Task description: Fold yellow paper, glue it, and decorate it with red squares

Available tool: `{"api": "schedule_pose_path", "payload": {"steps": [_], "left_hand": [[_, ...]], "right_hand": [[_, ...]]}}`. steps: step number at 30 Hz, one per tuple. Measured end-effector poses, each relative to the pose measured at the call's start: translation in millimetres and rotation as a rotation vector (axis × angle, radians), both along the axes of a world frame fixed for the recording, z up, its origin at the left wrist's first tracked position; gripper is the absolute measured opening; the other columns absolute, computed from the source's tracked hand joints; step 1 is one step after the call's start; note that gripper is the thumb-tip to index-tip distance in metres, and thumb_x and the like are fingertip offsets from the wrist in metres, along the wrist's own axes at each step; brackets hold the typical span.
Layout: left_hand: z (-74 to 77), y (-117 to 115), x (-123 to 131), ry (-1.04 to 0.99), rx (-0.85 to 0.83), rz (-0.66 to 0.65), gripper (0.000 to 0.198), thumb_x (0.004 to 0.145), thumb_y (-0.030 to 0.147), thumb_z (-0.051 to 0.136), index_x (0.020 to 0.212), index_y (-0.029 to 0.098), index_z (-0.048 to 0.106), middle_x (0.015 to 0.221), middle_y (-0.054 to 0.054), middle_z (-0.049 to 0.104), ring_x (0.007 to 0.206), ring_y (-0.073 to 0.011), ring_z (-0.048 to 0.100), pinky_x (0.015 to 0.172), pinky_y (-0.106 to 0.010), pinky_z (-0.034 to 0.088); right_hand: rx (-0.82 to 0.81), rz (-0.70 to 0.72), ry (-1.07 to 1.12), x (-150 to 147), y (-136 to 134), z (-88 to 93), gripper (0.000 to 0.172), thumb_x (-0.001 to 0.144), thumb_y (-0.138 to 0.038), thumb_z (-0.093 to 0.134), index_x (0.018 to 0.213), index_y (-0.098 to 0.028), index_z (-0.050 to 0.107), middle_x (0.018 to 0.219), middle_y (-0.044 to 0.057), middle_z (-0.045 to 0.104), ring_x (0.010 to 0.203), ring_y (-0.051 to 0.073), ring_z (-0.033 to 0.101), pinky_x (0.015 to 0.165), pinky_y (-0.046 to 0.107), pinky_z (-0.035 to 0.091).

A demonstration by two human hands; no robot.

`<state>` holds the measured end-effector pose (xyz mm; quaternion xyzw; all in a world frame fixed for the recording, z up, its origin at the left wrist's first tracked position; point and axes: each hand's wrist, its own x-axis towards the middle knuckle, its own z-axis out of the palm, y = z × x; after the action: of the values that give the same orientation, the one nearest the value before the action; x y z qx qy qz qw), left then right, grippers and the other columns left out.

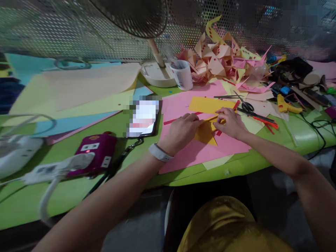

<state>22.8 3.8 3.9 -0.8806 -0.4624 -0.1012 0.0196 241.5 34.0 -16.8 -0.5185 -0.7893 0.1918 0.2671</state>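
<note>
A folded piece of orange-yellow paper (206, 134) lies on a large pink sheet (183, 157). My left hand (183, 130) has its fingers closed on the paper's left side. At its upper right side, my right hand (229, 122) pinches the same paper between bent fingers. A flat orange-yellow sheet (207, 104) rests just beyond both hands. Red paper strips (181, 119) lie around the folded piece, partly under my hands. Black scissors (245, 104) and an orange-and-black cutter (262, 118) lie to the right of my right hand.
A lit phone (144, 117) and a purple power adapter (96, 152) with plugs and cables sit left. Behind stand a fan (160, 73), a white cup (182, 75) and a heap of folded paper (217, 61). A yellow glue gun (287, 105) lies right.
</note>
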Motion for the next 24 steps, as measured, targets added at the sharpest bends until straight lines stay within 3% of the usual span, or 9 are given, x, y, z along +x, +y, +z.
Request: {"api": "schedule_pose_path", "payload": {"steps": [7,12,17,24], "left_hand": [[5.6,-2.0,3.0,0.148,0.013,-0.012,0.038,0.096,0.007,0.045,0.123,0.017,0.07,0.116,-0.014,0.071,0.102,-0.0283,0.068,0.08,-0.04,0.058],[-9.4,-20.1,1.7,0.027,0.069,0.035,0.04,0.099,0.012,0.038,0.128,0.009,0.065,0.127,-0.02,0.068,0.113,-0.0323,0.065,0.097,-0.048,0.054],[-26.3,-36.9,2.4,-0.058,0.046,0.01,0.053,0.105,0.031,0.03,0.143,0.0,0.05,0.149,-0.026,0.053,0.14,-0.037,0.05,0.117,-0.058,0.036],[-28.4,-40.9,6.4,-0.043,-0.023,-0.022,0.059,0.106,0.032,0.021,0.148,-0.004,0.043,0.157,-0.026,0.042,0.148,-0.0359,0.039,0.119,-0.061,0.032]], "right_hand": [[0.008,-0.038,-0.036,-3.6,-7.4,4.3,0.023,0.078,-0.021,0.07,0.059,-0.023,0.059,0.12,0.005,0.068,0.122,0.031,0.052,0.107,0.055,0.04],[0.023,-0.042,-0.069,-5.1,-11.6,6.0,0.021,0.08,-0.022,0.07,0.061,-0.022,0.061,0.12,0.006,0.068,0.12,0.03,0.052,0.106,0.053,0.041],[0.004,-0.051,-0.078,-4.7,-10.7,5.6,0.018,0.082,-0.025,0.069,0.065,-0.022,0.063,0.121,0.007,0.067,0.122,0.03,0.05,0.107,0.054,0.039],[0.027,-0.067,-0.09,-5.1,-9.3,4.0,0.018,0.084,-0.028,0.069,0.068,-0.022,0.064,0.123,0.007,0.066,0.124,0.03,0.05,0.11,0.054,0.037]]}}
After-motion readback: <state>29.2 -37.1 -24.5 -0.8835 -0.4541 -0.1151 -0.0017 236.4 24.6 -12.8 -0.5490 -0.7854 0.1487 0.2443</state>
